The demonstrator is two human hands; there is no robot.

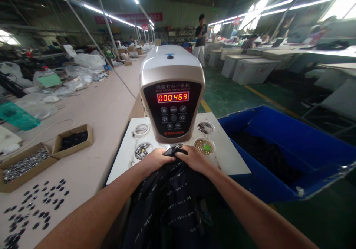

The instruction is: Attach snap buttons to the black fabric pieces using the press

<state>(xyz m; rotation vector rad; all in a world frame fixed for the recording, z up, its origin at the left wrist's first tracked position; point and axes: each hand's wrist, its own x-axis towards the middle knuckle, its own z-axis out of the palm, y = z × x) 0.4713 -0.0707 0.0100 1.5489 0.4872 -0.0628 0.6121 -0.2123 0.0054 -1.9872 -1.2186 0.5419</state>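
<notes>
A dark garment [172, 200] with rows of small white print hangs from both hands toward my lap. My left hand [160, 157] pinches its upper edge on the left. Close beside it, my right hand [191, 156] grips the same edge, thumb pointing inward. Both hands are at the base of a white button machine [172, 74], under its head. Its red display reads 000469. Where the cloth meets the machine's working point is mostly hidden by my fingers and the head.
Around the machine, a white tabletop [233, 160] has round wells with small metal parts. On the left table [105, 119] are a box of metal pieces [26, 163], a box of dark pieces [73, 140] and scattered black discs [36, 204]. A blue bin [314, 130] holds dark cloth. A person [200, 35] stands behind.
</notes>
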